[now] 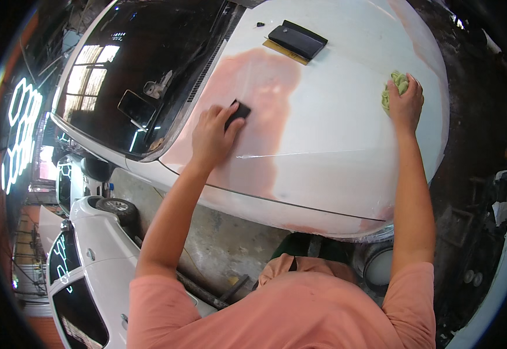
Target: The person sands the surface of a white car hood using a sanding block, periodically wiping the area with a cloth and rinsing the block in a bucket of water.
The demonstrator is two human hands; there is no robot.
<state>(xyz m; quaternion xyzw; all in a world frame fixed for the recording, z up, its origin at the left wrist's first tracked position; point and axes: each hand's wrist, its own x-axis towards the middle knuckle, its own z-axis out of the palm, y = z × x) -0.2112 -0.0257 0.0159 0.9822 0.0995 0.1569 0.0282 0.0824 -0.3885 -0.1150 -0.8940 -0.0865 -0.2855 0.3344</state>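
Note:
A white car hood (335, 122) spreads out before me, with a broad pinkish filler patch (259, 87) on its left half. On that patch my left hand (211, 131) grips a small black sanding block (238, 114), pressed to the surface. Farther right, my right hand (406, 107) is closed around a crumpled light green cloth (398, 86) that touches the hood. Between them at the far side lies a larger black block (298, 39), resting on a yellowish-brown sheet (286, 51) that looks like sandpaper.
The car's dark windshield (125, 87) borders the hood on the left. A small black piece (260, 24) lies near the larger block. Another white car (93, 262) stands at lower left. A round bucket (380, 267) of pale liquid sits on the floor below the hood's near right corner.

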